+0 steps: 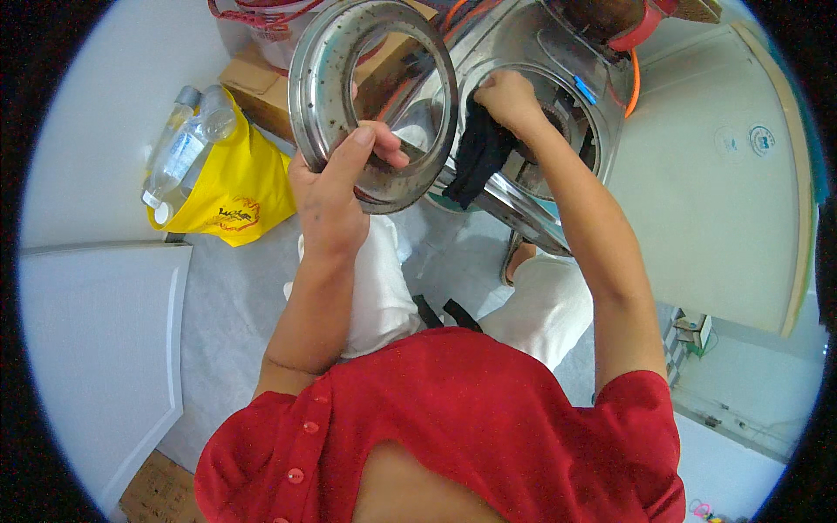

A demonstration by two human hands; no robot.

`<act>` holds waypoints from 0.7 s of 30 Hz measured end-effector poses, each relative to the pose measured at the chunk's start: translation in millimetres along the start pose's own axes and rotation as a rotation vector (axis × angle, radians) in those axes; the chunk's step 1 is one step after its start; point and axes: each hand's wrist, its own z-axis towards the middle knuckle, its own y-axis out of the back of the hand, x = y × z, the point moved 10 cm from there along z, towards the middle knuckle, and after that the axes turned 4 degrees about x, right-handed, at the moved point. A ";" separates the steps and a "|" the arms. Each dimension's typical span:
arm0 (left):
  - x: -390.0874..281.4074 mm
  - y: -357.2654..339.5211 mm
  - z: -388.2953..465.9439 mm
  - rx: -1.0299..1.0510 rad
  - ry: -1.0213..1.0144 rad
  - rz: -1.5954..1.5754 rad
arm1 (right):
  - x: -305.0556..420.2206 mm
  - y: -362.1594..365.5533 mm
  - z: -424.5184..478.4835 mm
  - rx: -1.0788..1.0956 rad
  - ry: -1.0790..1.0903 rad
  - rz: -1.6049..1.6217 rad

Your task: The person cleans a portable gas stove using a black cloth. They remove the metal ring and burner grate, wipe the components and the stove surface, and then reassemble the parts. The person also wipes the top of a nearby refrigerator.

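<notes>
My left hand (346, 163) holds up a metal ring (318, 85), stained with dark spots, its thumb and fingers gripping the lower rim. A black cloth (482, 150) hangs from my right hand (510, 98), which pinches its top above the round opening of a stainless-steel housing (510, 39). Inside the opening, partly hidden by my right hand and forearm, are dark burner-like parts (559, 124). A blue pen-like item (584, 90) lies by the opening's far right edge.
At the left stands a yellow bag (252, 189) with several plastic bottles (176, 153). Behind it are a cardboard box (255, 82) and a bucket with a red handle (271, 33). An orange hose (633, 85) runs beside a pale panel (713, 176) on the right. A white panel (98, 353) is at lower left.
</notes>
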 end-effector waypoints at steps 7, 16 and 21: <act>2.1 -2.7 -2.2 -0.024 0.030 -0.022 | -21.6 14.5 40.7 -0.068 -0.050 -0.077; 5.5 -6.4 0.9 0.006 0.019 -0.013 | -65.2 26.1 69.9 -0.100 -0.189 -0.081; 11.0 -10.9 1.1 0.015 0.023 -0.018 | -81.8 40.1 70.4 -0.179 -0.233 -0.083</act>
